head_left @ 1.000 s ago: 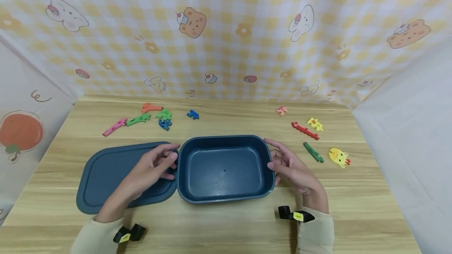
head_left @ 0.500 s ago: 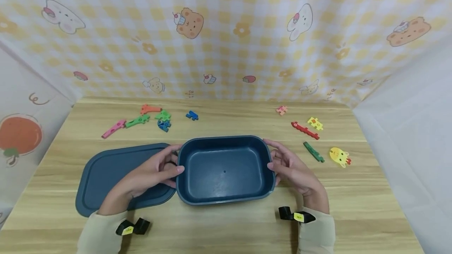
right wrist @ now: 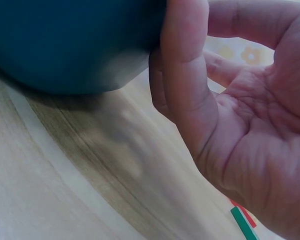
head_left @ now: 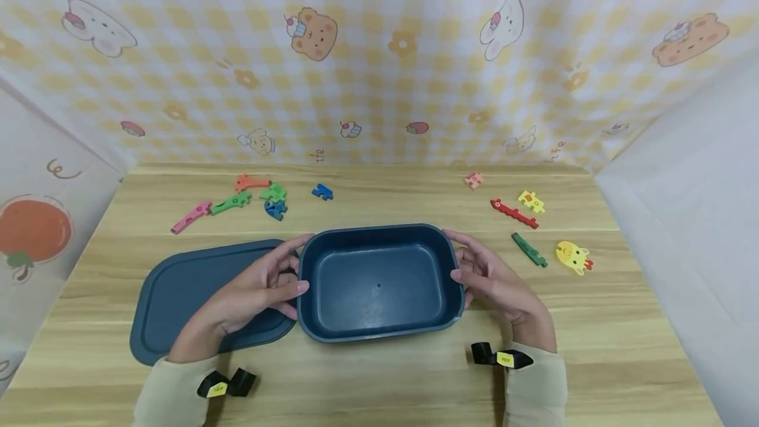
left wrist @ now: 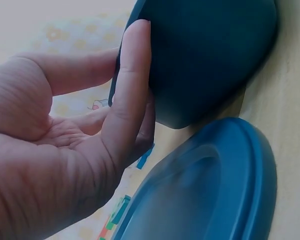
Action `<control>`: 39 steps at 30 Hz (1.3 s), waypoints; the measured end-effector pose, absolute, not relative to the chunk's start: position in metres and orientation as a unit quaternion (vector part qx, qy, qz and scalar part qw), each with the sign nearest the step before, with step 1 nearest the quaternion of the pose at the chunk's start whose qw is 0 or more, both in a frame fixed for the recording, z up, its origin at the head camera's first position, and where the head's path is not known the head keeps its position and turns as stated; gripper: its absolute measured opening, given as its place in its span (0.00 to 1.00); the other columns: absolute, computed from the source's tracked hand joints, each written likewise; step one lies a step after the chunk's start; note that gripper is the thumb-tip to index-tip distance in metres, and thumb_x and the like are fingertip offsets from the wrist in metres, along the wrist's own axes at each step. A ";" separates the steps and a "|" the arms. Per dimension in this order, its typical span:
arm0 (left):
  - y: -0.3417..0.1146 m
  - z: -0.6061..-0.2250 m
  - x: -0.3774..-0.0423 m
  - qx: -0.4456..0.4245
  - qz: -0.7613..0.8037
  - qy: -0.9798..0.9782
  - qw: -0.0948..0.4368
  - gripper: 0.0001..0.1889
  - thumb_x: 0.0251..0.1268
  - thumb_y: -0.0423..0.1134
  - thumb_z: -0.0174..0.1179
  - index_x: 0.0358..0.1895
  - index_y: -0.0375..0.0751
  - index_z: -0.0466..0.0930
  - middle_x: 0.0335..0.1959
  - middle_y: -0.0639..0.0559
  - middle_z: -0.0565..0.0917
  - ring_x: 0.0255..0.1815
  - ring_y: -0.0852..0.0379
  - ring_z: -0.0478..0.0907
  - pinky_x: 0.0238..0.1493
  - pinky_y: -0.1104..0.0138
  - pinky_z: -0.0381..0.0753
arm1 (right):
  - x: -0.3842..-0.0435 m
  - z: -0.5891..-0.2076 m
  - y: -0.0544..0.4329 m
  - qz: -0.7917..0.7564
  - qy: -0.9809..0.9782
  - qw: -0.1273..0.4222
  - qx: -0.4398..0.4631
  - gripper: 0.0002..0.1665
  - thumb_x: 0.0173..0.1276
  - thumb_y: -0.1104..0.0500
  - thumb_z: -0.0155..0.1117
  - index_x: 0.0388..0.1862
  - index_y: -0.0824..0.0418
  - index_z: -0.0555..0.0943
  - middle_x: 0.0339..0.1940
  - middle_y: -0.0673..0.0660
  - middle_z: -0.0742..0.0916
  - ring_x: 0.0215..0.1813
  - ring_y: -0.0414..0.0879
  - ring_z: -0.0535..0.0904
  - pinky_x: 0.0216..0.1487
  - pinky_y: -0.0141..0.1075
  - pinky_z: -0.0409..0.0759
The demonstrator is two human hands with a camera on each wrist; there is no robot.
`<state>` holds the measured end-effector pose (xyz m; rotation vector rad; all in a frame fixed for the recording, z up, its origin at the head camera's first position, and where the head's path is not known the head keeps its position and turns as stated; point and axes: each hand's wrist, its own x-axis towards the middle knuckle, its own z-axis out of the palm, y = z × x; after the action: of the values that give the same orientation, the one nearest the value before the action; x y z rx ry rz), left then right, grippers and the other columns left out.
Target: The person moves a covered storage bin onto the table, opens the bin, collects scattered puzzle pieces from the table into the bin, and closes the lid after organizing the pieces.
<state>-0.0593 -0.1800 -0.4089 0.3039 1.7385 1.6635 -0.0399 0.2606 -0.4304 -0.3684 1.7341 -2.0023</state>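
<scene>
One yellow-and-white checked cloth [head_left: 367, 78] hangs behind one wooden table [head_left: 379, 387]. On the table one dark blue lid [head_left: 184, 295] lies just beside the left end of one open-topped dark blue box [head_left: 379, 308], which sits mid-table; whether its base touches the wood, I cannot tell. Two hands grip its ends: the left hand [head_left: 257, 290] and the right hand [head_left: 498, 282], each partly closed, thumb at the rim, fingers against the outer wall. Bare wood runs along the box's front and separates its back edge from the puzzle pieces. Eleven show: six at the left, including a pink piece [head_left: 191, 217] and a blue piece [head_left: 323, 192]; five at the right, including a red piece [head_left: 513, 213] and a giraffe head [head_left: 572, 257]. Sideways letters on the cloth seem to read "ife"; two yellow wrist labels [head_left: 505, 359] are too small to read.
</scene>
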 end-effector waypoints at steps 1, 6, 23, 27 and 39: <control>-0.180 -0.409 -0.059 0.119 0.644 0.669 0.350 0.45 0.80 0.35 0.61 0.88 0.48 0.41 0.47 0.49 0.70 0.39 0.61 0.80 0.41 0.54 0.94 | -0.040 -0.430 0.261 -0.728 0.630 0.232 -0.135 0.41 0.79 0.71 0.56 0.86 0.59 0.57 0.45 0.53 0.84 0.34 0.40 0.88 0.29 0.35 0.90; -0.181 -0.408 -0.059 0.124 0.651 0.661 0.351 0.44 0.81 0.35 0.58 0.88 0.47 0.40 0.47 0.48 0.68 0.38 0.61 0.79 0.40 0.56 0.94 | -0.041 -0.430 0.262 -0.727 0.629 0.237 -0.136 0.41 0.79 0.71 0.56 0.86 0.59 0.57 0.46 0.53 0.85 0.35 0.41 0.89 0.30 0.36 0.91; -0.180 -0.408 -0.062 0.127 0.649 0.664 0.349 0.43 0.82 0.35 0.57 0.89 0.47 0.40 0.47 0.47 0.66 0.37 0.60 0.78 0.39 0.57 0.94 | -0.040 -0.431 0.263 -0.713 0.654 0.220 -0.121 0.37 0.80 0.69 0.57 0.84 0.60 0.61 0.47 0.53 0.84 0.35 0.40 0.89 0.30 0.37 0.91; -0.180 -0.408 -0.062 0.125 0.647 0.666 0.349 0.43 0.82 0.36 0.57 0.89 0.48 0.40 0.47 0.47 0.64 0.37 0.59 0.77 0.39 0.57 0.93 | -0.039 -0.430 0.261 -0.690 0.692 0.195 -0.084 0.32 0.82 0.64 0.56 0.82 0.60 0.65 0.48 0.52 0.83 0.36 0.39 0.86 0.32 0.37 0.91; -0.179 -0.408 -0.062 0.129 0.649 0.665 0.346 0.43 0.81 0.35 0.58 0.89 0.49 0.41 0.47 0.47 0.63 0.37 0.60 0.75 0.39 0.57 0.93 | -0.043 -0.419 0.270 -0.609 0.792 0.046 0.008 0.27 0.84 0.52 0.59 0.72 0.69 0.76 0.54 0.52 0.89 0.50 0.44 0.88 0.51 0.35 0.92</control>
<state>-0.0615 -0.1795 -0.4080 0.3354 1.7266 1.6844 -0.0429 0.2698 -0.4187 0.0233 2.4169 -1.8595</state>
